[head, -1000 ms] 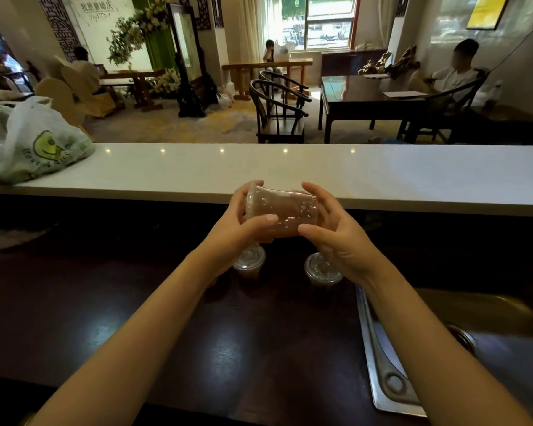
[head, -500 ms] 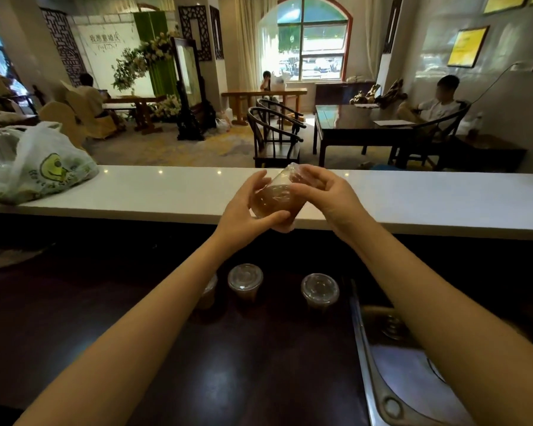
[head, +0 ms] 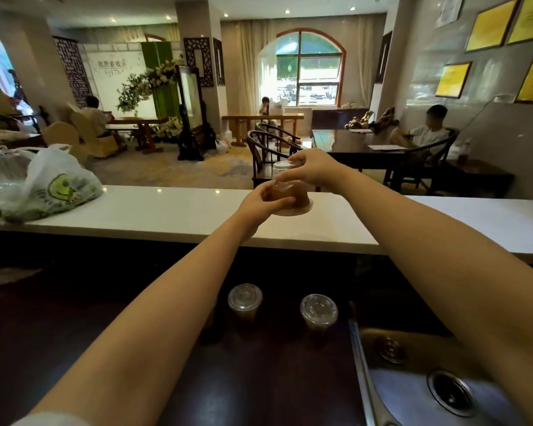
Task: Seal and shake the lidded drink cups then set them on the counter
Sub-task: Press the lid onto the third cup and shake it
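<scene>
A clear plastic cup of brown drink [head: 290, 195] is held upside down over the white counter [head: 166, 210], its lid facing down and its base up. My left hand [head: 259, 204] grips its lower side near the lid. My right hand [head: 314, 167] clasps the base from above. Two more lidded cups of brown drink stand upright on the dark lower worktop: one [head: 245, 301] in the middle and another [head: 319, 312] to its right. My left forearm hides whatever stands just left of them.
A white plastic bag with a green print [head: 53, 186] lies on the counter's left end. A steel sink [head: 437, 379] fills the lower right. Beyond the counter are dark chairs [head: 271, 155], tables and seated people.
The cup went from lying sideways low over the worktop to upside down over the white counter. Both hands rose and moved forward with it; the view tilted up.
</scene>
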